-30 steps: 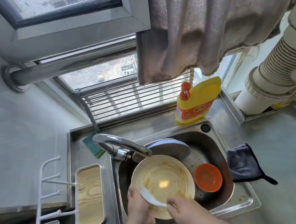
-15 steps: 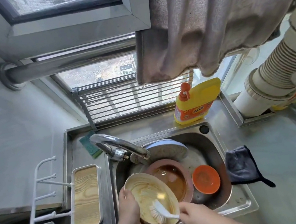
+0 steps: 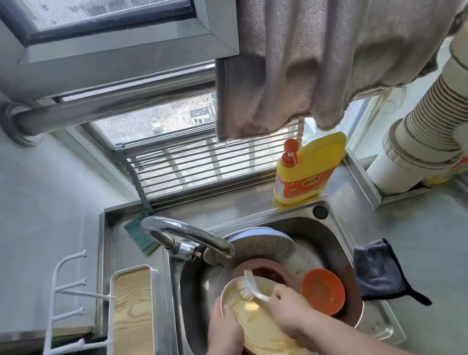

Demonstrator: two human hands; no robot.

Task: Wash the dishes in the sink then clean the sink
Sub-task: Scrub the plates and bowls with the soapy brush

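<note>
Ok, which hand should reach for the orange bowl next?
Probably the right hand: it is beside the orange bowl, though it grips the brush. The left hand holds the cream plate, farther away.

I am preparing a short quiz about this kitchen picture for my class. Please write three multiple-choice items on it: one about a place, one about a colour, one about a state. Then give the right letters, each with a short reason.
1. Where does the soap bottle stand?
A. on the ledge behind the sink
B. inside the sink
C. on the wooden tray

2. What colour is the small bowl in the sink?
A. blue
B. orange
C. green

3. What does the right hand hold?
A. nothing
B. a sponge
C. a brush

Key:
1 A: the bottle stands on the steel ledge by the window, behind the basin.
2 B: the bowl to the right of the plate is orange.
3 C: the fingers grip the white handle of the brush, whose bristles lie on the plate that the left hand holds by its rim.
</note>
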